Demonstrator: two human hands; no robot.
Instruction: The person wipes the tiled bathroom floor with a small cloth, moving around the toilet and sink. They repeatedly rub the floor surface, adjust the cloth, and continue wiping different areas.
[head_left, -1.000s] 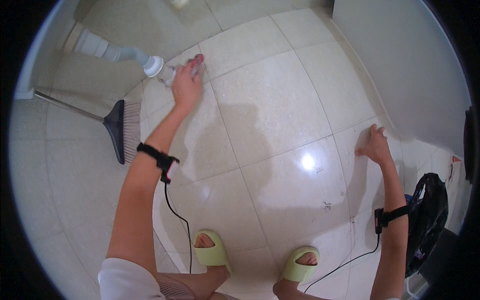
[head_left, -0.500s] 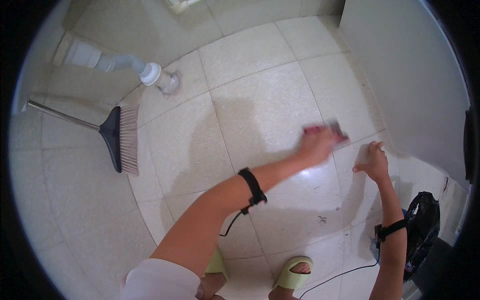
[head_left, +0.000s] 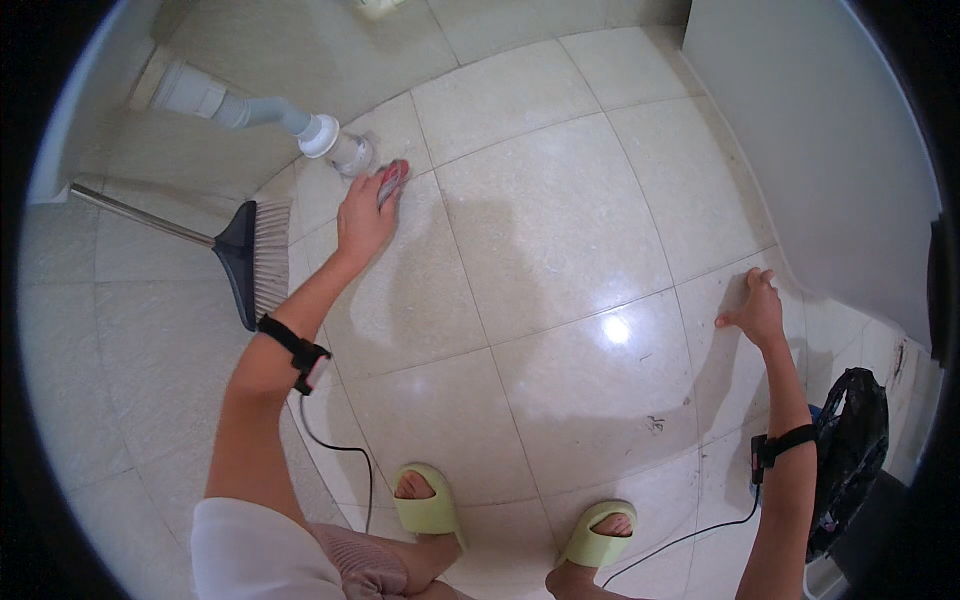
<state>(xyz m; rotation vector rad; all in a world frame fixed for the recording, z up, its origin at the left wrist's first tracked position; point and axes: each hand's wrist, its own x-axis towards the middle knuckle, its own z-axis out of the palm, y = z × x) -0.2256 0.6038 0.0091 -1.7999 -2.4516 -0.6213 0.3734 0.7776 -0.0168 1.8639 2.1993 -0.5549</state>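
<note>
Near the white drainpipe [head_left: 319, 137], the left hand [head_left: 365, 218] grasps a red-and-grey wad [head_left: 395, 176], probably light, soft, best gripped across its middle; the right hand [head_left: 758, 312] holds nothing, fingers parted.

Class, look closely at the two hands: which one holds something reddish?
The left hand, near the drainpipe: it grips a red-and-grey object. The right hand, near the grey panel, shows nothing in its grasp.

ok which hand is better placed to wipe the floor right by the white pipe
Probably the left hand: it holds the red-and-grey item close to the lower end of the white pipe. The right hand is far off, near the grey panel, with nothing visible in its grip.
</note>
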